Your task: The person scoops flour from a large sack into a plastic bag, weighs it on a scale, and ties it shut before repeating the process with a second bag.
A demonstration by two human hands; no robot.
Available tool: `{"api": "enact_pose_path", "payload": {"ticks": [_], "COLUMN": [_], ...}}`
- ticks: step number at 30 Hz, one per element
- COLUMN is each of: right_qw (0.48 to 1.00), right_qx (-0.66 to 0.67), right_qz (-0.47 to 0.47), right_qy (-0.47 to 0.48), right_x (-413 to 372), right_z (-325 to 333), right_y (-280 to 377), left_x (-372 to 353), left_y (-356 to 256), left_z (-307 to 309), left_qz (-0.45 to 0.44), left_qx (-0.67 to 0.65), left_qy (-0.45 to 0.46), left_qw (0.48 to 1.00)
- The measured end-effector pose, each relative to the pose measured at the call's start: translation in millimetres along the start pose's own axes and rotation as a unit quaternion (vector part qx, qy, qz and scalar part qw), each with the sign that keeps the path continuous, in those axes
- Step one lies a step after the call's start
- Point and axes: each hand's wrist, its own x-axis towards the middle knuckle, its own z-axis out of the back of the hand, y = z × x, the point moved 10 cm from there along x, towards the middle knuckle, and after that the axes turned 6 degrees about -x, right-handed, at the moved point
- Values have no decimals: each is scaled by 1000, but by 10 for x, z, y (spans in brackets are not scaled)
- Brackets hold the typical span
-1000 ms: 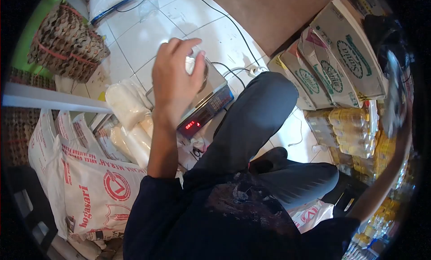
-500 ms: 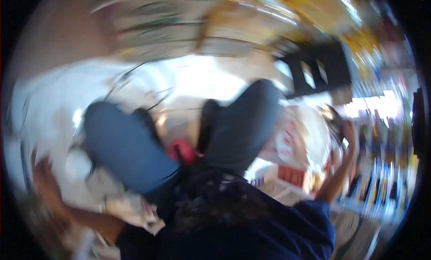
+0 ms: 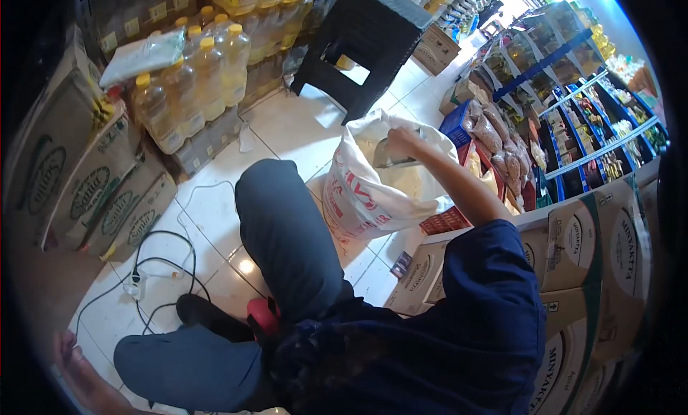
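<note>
A white sack with red lettering [image 3: 358, 200] stands open on the floor, with pale powdery or grainy contents inside. My right hand [image 3: 405, 142] reaches into its mouth, fingers wrapped round a grey metal scoop [image 3: 382, 155]. The scoop's lower part is hard to make out against the contents. At the dim lower left edge is my left hand [image 3: 74, 354], fingers loosely bent and holding nothing visible. It is nearest to my bent knee and the black cable [image 3: 168, 236] on the tiles.
A black plastic stool [image 3: 358, 46] stands beyond the sack. Bottles of yellow oil [image 3: 208, 78] and stacked cartons [image 3: 93, 185] line the left. More cartons [image 3: 573, 272] rise close on my right. Bagged goods [image 3: 491, 135] and a shelf rack [image 3: 602, 128] lie behind the sack.
The view has swung right and sharpened. My right hand, earlier raised beside the sack with the blurred scoop, is now inside the sack's mouth. My left hand's fingers look more bent.
</note>
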Motion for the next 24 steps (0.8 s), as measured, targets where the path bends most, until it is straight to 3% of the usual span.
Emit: {"api": "enact_pose_path", "payload": {"ticks": [1,4,11,19,22,24], "right_qw": [1000,993,983,946,896,876], "right_qx": [12,59,143,275,439,480], "right_qz": [15,-103,-84,-64,-39,-3], "right_qy": [-13,-15,-81,-156,-48,-36], "right_x": [159,243,234,-16,-193,-333], "right_z": [-179,-382,-252,-37,-138,-51], "right_y": [-19,-104,195,-151,-70,42], "left_x": [9,11,-7,-11,-6,-10], "left_y": [-9,-69,-24,145,142,125], "left_z": [-96,-375,-518,-458,-450,-439], "left_qz": [-14,-47,-36,-30,-32,-35], "left_qx": [-30,-91,-165,-179,-193,-192], "left_qy": [9,44,27,17,15,11], "left_qw": [999,994,985,983,980,981]}}
